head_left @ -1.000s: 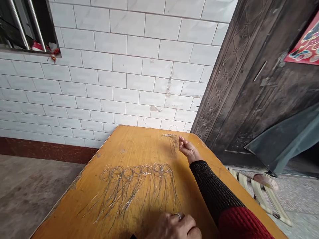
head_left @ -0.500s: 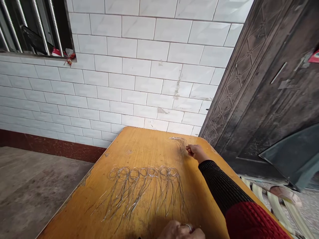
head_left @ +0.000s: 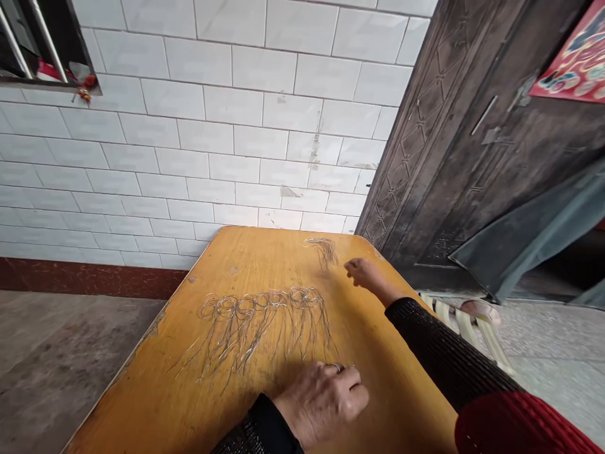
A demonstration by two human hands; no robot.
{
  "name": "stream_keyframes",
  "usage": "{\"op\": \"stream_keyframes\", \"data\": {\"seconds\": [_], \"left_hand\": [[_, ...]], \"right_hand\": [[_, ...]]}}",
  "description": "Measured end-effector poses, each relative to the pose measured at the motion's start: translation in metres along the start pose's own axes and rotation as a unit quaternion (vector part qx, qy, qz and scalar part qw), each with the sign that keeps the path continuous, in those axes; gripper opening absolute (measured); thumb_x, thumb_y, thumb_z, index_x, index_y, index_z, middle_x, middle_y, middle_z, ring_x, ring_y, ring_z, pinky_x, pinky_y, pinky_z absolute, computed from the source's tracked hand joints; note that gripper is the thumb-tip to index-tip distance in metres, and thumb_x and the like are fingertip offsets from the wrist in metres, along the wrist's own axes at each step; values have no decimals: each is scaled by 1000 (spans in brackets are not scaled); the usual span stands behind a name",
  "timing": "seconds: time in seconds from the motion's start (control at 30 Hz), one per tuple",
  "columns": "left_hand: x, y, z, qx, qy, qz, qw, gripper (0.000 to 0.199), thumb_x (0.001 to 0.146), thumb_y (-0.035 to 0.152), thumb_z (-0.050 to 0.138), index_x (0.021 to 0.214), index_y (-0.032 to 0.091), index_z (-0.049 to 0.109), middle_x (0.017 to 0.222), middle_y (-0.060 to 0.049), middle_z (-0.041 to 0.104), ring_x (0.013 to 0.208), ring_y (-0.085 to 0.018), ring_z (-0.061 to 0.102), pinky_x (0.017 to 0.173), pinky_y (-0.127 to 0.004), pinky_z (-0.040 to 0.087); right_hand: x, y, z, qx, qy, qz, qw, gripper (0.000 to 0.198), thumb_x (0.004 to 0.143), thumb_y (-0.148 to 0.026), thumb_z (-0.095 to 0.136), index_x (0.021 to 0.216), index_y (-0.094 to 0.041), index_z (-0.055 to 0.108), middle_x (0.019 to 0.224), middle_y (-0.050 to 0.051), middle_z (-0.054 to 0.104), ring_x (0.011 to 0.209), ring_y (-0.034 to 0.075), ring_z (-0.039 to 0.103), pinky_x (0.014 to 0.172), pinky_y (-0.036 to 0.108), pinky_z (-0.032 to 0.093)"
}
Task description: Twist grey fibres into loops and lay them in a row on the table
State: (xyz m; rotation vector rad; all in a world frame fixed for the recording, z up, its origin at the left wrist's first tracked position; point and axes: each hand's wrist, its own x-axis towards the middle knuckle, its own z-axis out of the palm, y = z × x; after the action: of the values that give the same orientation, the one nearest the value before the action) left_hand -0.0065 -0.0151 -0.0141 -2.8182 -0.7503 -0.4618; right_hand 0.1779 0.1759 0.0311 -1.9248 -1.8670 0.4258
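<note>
across the bench (head_left: 142,403), looped wires (head_left: 246,307) lie in a row, seemingly done; near the far edge, a loose bundle (head_left: 328,250) appears not yet looped. the right hand (head_left: 362,272), fingers curled, is near that bundle; the left hand (head_left: 328,400) is bunched by the row. i cannot tell if either grips anything.

Table (head_left: 155,384) before wall (head_left: 227,113); window (head_left: 45,38) at far left of wall, door (head_left: 454,176) to right. On table: row of wire coils (head_left: 236,308), left of centre; wire bundle (head_left: 328,248) behind row, near far edge. Left hand (head_left: 326,400) before row; right hand (head_left: 365,273) right of bundle, just apart
</note>
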Motion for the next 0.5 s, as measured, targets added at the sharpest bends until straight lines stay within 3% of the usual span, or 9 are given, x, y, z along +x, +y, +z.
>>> {"op": "stream_keyframes", "data": {"seconds": [0.1, 0.23, 0.5], "left_hand": [[1, -1, -4, 3, -12, 14, 1000, 11, 83, 9, 45, 84, 18, 49, 84, 2, 57, 65, -14, 56, 46, -28, 38], [1, -3, -7, -3, -24, 14, 1000, 11, 83, 10, 44, 87, 19, 50, 85, 1, 57, 68, -14, 56, 49, -28, 39], [1, -6, -4, -16, -14, -29, 999, 16, 81, 7, 46, 84, 21, 51, 84, 3, 58, 65, -12, 53, 51, -26, 37]], "right_hand": [[-45, -5, 14, 7, -58, -54, 997, 24, 82, -23, 45, 76, -12, 65, 62, 3, 64, 45, 9, 56, 48, 19, 38], [-94, -9, 33, 2, -63, -96, 993, 23, 80, -26, 47, 79, -15, 67, 62, 2, 64, 56, 12, 58, 55, 20, 37], [-123, -17, 49, -103, 7, -64, 993, 32, 75, -48, 51, 79, -18, 62, 77, 6, 67, 71, 18, 60, 56, 24, 34]]}}
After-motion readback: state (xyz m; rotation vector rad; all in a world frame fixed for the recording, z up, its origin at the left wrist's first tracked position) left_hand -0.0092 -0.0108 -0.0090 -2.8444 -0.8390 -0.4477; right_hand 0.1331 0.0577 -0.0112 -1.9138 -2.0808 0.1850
